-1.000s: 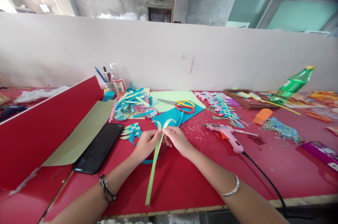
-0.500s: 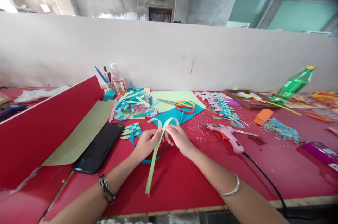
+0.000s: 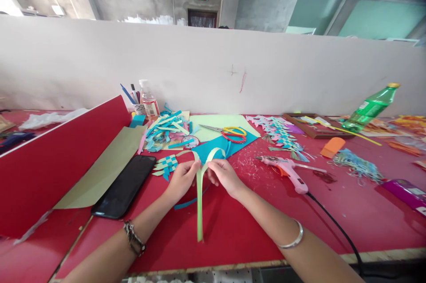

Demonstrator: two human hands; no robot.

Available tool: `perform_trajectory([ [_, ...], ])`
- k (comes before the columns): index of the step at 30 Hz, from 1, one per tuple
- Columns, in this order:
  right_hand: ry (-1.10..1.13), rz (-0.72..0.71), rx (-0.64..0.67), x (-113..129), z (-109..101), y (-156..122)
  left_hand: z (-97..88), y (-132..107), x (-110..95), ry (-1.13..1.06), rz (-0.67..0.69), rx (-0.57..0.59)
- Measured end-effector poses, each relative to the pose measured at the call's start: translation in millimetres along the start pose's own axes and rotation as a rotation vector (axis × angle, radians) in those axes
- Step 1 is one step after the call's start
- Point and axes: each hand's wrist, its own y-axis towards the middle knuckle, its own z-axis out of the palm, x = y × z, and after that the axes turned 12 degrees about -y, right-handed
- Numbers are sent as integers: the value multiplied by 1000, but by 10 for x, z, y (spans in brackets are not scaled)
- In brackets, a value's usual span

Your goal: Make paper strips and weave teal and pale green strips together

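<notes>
A pale green paper strip (image 3: 199,205) hangs down towards me, and its upper ends curl outward in two loops. My left hand (image 3: 184,178) pinches it on the left side, thumb on top. On the other side my right hand (image 3: 224,175) pinches the right-hand curl between thumb and fingers. A blue paper strip (image 3: 186,204) shows below the hands; whether it is held too is hidden. Left of the hands lies a small woven blue and green paper piece (image 3: 169,165). Scissors (image 3: 229,133) with yellow and red handles rest on blue paper (image 3: 213,145) just beyond.
A black phone (image 3: 124,187) lies at left beside an upright red board (image 3: 66,163). Paper strips (image 3: 166,129) are heaped behind. At right are a pink glue gun (image 3: 286,172) with its cord, woven paper fish shapes (image 3: 279,134), a tray (image 3: 319,126) and a green bottle (image 3: 369,107).
My hands have drawn slightly apart at the strip. Its hanging end has swung right and now points nearly straight towards me. The blue strip below has shifted left.
</notes>
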Motion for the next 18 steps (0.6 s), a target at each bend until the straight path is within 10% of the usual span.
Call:
perform_trajectory([
  [4, 15, -11, -59, 21, -12, 7, 10, -19, -18, 37, 10, 123],
  [18, -41, -10, -41, 36, -10, -14, 6, -6, -7, 100, 57, 21],
])
